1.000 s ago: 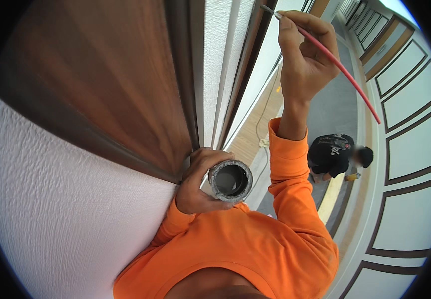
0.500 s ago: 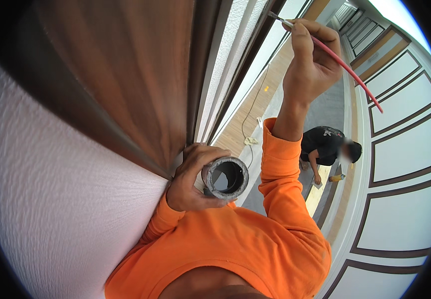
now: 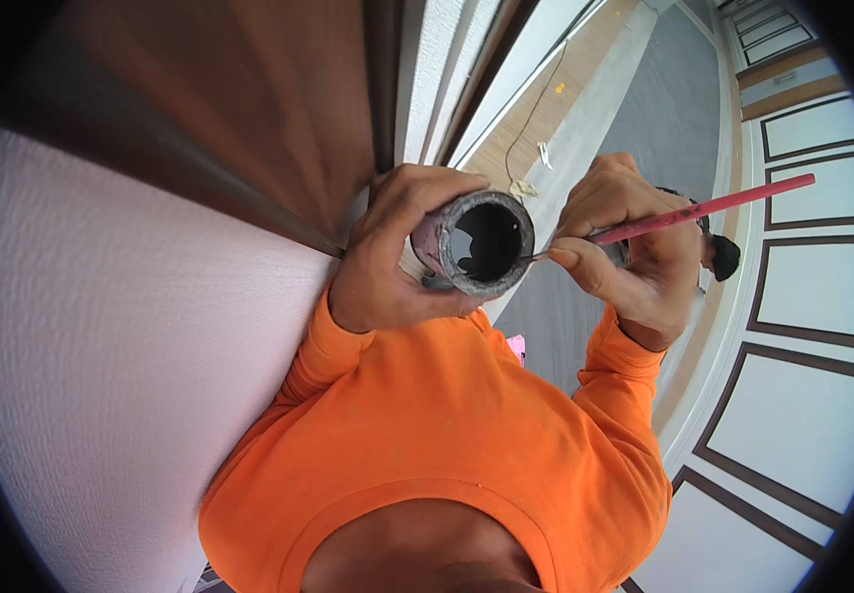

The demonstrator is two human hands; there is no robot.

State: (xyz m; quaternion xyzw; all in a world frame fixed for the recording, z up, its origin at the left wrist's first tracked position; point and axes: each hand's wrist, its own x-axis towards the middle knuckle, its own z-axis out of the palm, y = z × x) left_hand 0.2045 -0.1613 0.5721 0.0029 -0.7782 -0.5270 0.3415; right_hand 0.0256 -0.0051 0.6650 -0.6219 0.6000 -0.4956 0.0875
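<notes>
My left hand (image 3: 387, 252) is wrapped round a round, dark-stained paint pot (image 3: 434, 242), held up in front of my chest. Its mouth faces me, and dark paint coats the rim and inner wall. Between the thumb and fingers of my right hand (image 3: 634, 232) is a thin paintbrush (image 3: 733, 206) with a red handle, slanting up to the right. The brush's tip end is at the right side of the pot's rim; its bristles are hard to make out there. Left of the pot rises a brown wood-grain panel (image 3: 249, 99) with dark trim.
A white textured wall (image 3: 150, 346) stands close on my left. Behind my right hand, mostly hidden, another person (image 3: 723, 257) is low near the floor. A cord (image 3: 535, 114) runs along the wood-coloured floor strip (image 3: 545, 94). White wall panels (image 3: 812, 282) with brown frames line the right.
My right hand has come down from the upper trim to the pot, bringing the brush tip to its rim. The pot in my left hand has shifted up and slightly right in view.
</notes>
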